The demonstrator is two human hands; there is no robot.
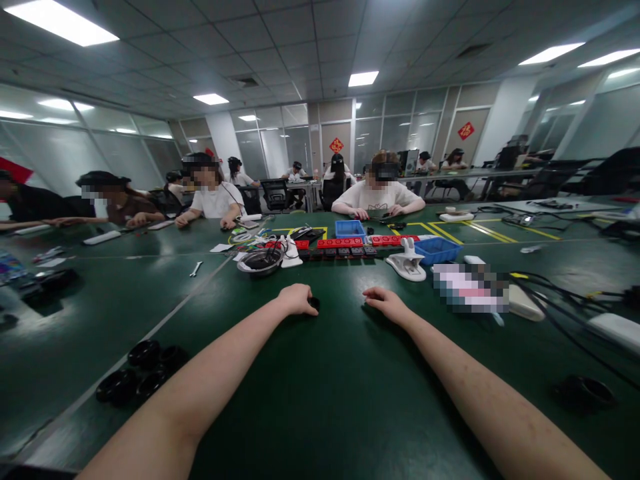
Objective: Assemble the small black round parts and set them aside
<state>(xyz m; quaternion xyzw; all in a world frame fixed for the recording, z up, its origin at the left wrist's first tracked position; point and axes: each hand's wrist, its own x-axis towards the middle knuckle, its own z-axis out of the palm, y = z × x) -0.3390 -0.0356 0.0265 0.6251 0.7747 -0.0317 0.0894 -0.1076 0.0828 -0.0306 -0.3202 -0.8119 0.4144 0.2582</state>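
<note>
Gripping small round black part [314,304], left hand [296,299]; smooth green table [320,400].

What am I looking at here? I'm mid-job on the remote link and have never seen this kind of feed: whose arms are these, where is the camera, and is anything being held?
There is no machine here: the picture comes from a camera worn on a person's head, looking forward and down over a dark green table. The two bare arms reaching in from the bottom are that person's own. The left hand is closed over a small black part resting on the table. The right hand lies curled on the table; whether it holds anything cannot be seen. Near the left elbow sits a cluster of black rings. Farther ahead are a metal bowl, a row of red trays, two blue bins and a white stand. Cables run at the right. Other people sit across the table, working.
</note>
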